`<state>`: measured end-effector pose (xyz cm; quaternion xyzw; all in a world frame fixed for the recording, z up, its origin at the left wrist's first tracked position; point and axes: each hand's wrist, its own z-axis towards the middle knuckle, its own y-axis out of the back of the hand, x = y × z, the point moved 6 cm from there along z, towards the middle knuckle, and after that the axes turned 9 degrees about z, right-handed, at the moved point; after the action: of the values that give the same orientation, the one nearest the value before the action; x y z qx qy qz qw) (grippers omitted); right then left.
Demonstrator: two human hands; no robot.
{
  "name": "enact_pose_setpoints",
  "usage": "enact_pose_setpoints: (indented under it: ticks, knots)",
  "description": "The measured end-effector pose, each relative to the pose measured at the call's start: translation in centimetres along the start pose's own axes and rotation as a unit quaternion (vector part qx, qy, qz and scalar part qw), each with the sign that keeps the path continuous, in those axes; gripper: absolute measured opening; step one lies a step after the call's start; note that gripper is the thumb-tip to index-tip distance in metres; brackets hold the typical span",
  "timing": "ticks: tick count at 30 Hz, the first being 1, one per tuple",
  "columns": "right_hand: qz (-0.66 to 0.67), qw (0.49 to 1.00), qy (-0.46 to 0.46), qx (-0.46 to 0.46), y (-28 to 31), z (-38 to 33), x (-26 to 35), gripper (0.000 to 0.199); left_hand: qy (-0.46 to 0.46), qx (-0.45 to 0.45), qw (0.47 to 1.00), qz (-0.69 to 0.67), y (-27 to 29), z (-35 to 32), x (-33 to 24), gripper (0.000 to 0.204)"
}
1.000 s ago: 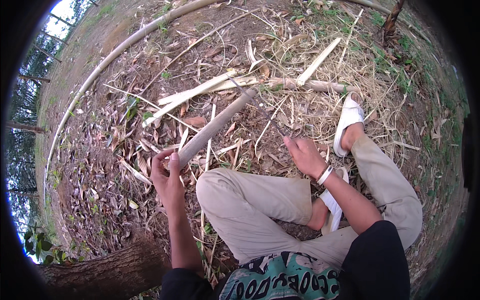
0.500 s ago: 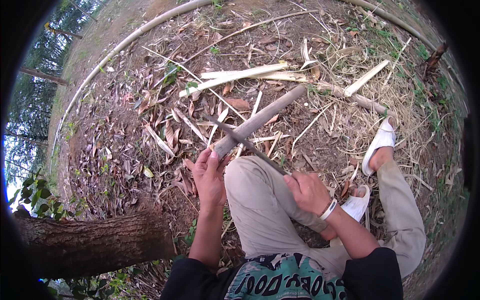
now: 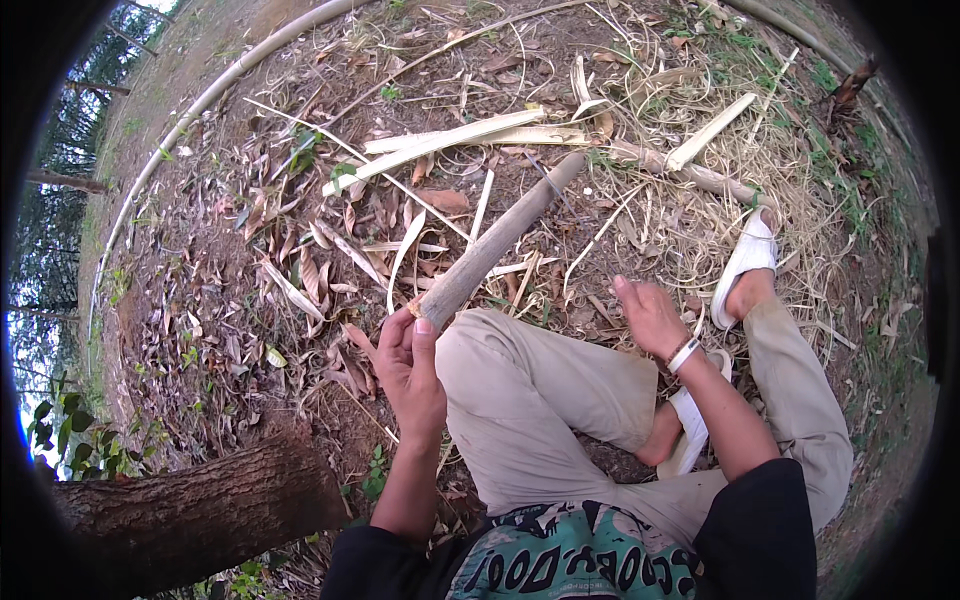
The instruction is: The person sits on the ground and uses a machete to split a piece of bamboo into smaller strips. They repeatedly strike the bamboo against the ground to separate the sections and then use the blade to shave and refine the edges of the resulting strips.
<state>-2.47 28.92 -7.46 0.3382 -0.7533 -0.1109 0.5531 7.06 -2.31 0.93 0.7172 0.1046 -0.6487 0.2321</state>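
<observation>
My left hand [image 3: 409, 362] pinches the near end of a grey-brown split bamboo piece [image 3: 490, 252], thumb on top and fingers beneath. The piece slants away to the upper right, past my bent knee. My right hand [image 3: 652, 318] is closed, to the right of the bamboo and apart from it. From its fist a long thin knife [image 3: 551, 182] points to the upper left. The blade shows only as a faint dark line, edge-on and blurred, crossing near the bamboo's far end. The handle is hidden in my fist.
Pale split strips [image 3: 440, 150] lie crossed on the leafy ground ahead. Curled shavings [image 3: 650, 110] spread at the right, by a short pole [image 3: 725, 185]. A thick tree trunk [image 3: 200, 505] lies at the lower left. My feet wear white shoes [image 3: 748, 262].
My right hand has moved up and to the right, and the blade has gone from the bamboo's near part to its far end. My left hand keeps its hold.
</observation>
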Motion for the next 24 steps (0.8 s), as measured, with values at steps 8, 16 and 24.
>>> enact_pose_setpoints:
  ticks: [8, 16, 24]
  knots:
    - [0.001, 0.998, 0.039, 0.055, 0.4, -1.3, 1.9, 0.061, 0.05, 0.065, 0.985, -0.151, -0.1, 2.1, -1.9, 0.028]
    - [0.051, 0.998, 0.048, 0.011, 1.5, -1.2, 3.3, 0.058, -0.112, 0.042, 0.987, -0.111, -0.8, 5.9, -2.7, 0.021]
    - [0.139, 0.981, 0.003, -0.138, 1.7, -4.6, 3.8, 0.057, -0.255, -0.127, 0.959, 0.002, -3.4, 9.6, -8.0, 0.022]
